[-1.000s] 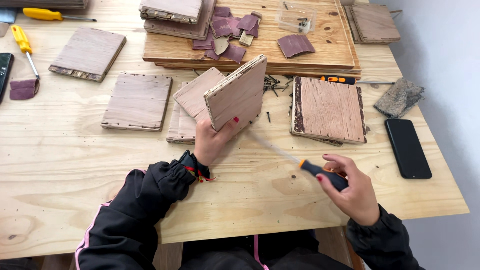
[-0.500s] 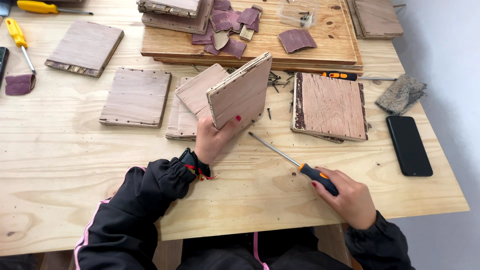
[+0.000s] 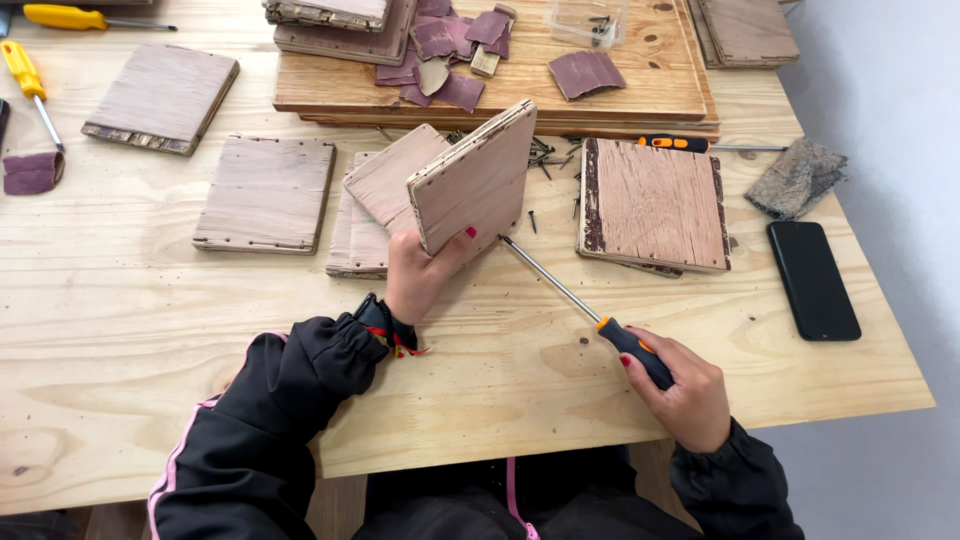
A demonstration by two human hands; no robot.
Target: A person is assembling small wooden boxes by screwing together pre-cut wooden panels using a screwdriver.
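- Gripped at its lower edge by the left hand (image 3: pixel 418 275): a small wooden panel (image 3: pixel 472 180), tilted up on end, thumb across the near face, fingers wrapped behind.
- Closed around a black-and-orange handle, the right hand (image 3: pixel 682 390), holding a screwdriver (image 3: pixel 585 298) with its long shaft angled up and left, tip just beside the panel's lower right corner; contact there too fine to tell.
- Held above the middle of a pale plywood table (image 3: pixel 150 330), the panel, right over a short stack of similar panels (image 3: pixel 375 205) lying flat.
- Lying flat to the left, another panel with dotted edges (image 3: pixel 267 193); farther back left, a darker panel with a rough front edge (image 3: pixel 163 95).
- To the right, a larger board with a chipped dark edge (image 3: pixel 655 203), and scattered small screws (image 3: pixel 548 155) between it and the held panel.
- Across the back, a broad raised board (image 3: pixel 640 85) carrying scraps of purple sandpaper (image 3: pixel 450 40), a clear plastic box (image 3: pixel 590 20) and more stacked panels.
- Near the right table edge, a black phone (image 3: pixel 812 278) face down and a grey rag (image 3: pixel 796 176); a second orange-handled tool (image 3: pixel 672 144) behind the larger board.
- At far left, two yellow screwdrivers (image 3: pixel 28 75) and a loose piece of purple sandpaper (image 3: pixel 32 172).
- Black sleeves with pink stripe on both arms.
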